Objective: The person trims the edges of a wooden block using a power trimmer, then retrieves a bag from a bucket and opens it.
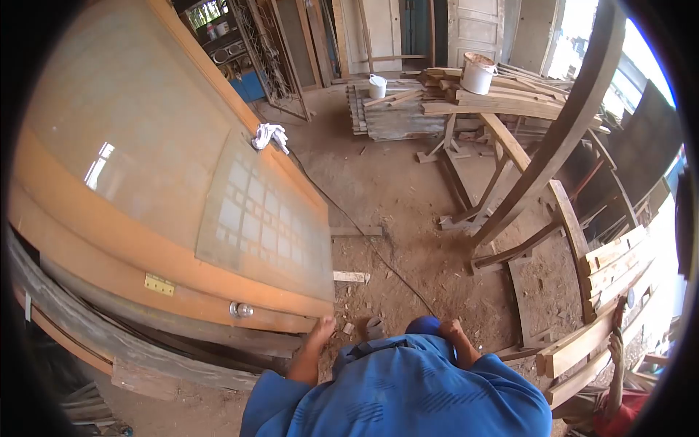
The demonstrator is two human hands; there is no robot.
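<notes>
Our left hand [321, 335] is at the corner of the paneled door [171, 233], our right [453, 333] beside something blue [424, 325]; we cannot tell their grip. White gloves [270, 137] lie on the door; a cord [368, 244] crosses the floor [342, 171].

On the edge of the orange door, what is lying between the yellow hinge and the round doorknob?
Nothing that I see: between the yellow hinge and the round doorknob, the orange door edge is bare, as the head view shows.
</notes>
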